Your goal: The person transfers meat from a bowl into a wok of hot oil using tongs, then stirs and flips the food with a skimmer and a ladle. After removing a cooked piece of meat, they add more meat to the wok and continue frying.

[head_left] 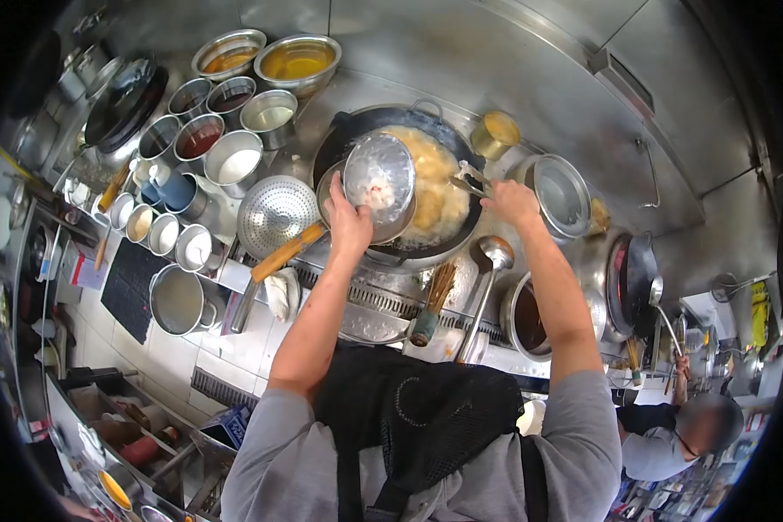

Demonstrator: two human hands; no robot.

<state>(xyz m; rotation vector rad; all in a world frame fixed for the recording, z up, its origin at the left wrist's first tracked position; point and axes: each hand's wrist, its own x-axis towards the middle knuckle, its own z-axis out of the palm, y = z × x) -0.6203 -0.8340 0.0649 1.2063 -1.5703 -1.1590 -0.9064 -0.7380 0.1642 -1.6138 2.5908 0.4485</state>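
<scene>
My left hand [351, 224] grips the rim of a metal bowl [381, 161], tilted over the left side of a large black wok [325, 148]. Pale, wet pieces of food [377, 193] cling inside the bowl. Frothing golden oil [435, 161] fills the wok. In my right hand [511, 205] is a pair of metal tongs [471, 181], its tips over the wok's right side with a pale bit between them. Beneath the bowl lies a metal utensil whose wooden handle [289, 252] sticks out toward the front left.
A perforated strainer [275, 213] sits left of the wok, near several metal pots of sauces [198, 137] and powders. In front are a bamboo brush [433, 304] and a ladle [494, 254]. A pot [564, 196] stands at right. Another person [670, 439] is at far right.
</scene>
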